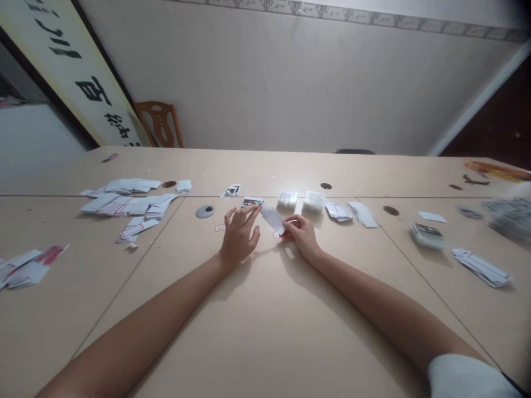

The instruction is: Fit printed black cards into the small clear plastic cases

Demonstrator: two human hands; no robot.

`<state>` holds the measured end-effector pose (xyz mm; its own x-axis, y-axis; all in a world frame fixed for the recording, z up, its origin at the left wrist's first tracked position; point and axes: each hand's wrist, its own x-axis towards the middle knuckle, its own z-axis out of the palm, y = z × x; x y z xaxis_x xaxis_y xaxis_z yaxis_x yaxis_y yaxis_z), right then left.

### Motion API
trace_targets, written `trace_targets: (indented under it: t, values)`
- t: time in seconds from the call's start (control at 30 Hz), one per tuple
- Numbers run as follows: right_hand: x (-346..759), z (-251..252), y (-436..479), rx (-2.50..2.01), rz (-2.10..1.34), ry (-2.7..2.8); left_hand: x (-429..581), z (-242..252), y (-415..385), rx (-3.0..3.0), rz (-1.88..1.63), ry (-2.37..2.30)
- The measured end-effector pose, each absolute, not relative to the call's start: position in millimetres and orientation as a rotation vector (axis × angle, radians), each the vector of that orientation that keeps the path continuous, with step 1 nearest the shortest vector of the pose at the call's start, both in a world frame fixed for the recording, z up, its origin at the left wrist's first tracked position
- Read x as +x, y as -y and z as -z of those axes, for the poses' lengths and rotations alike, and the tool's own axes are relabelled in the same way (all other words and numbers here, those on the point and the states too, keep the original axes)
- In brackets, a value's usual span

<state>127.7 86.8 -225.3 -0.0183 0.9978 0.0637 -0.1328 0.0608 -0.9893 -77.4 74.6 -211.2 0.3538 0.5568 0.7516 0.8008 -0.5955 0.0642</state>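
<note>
My right hand (302,235) pinches the lower right corner of a thin whitish translucent sleeve (272,218) above the middle of the table. At the sleeve's upper left end is my left hand (240,235), its fingers spread and its fingertips at a small dark-and-white picture card (251,202). Whether those fingertips touch the card or the sleeve is too small to tell. Small red-outlined labels lie near both hands, one (219,228) left of my left hand. Beyond my right hand stand two stacks of clear sleeves, one (287,199) beside the other (314,201).
Piles of white paper slips (120,204) cover the left of the table (257,320). More slips (339,211) and a clear-wrapped stack (427,236) lie to the right. A grey round cable cover (204,211) sits left of my left hand. A wooden chair (160,124) stands behind.
</note>
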Motion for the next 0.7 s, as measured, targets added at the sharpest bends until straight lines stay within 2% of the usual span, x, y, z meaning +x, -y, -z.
trace_targets:
  t: [0.23, 0.47, 0.7]
  values:
    - [127, 221, -83, -0.983, -1.365, 1.268, -83, 210, -75, -2.502, 1.099, 0.977]
    - [127, 223, -85, -1.012, -1.265, 1.269, -81, 208, -72, -2.659, 1.031, 0.651]
    - [127, 226, -89, -0.974, -1.182, 1.289, -76, 204, -66, -2.698, 0.951, 0.55]
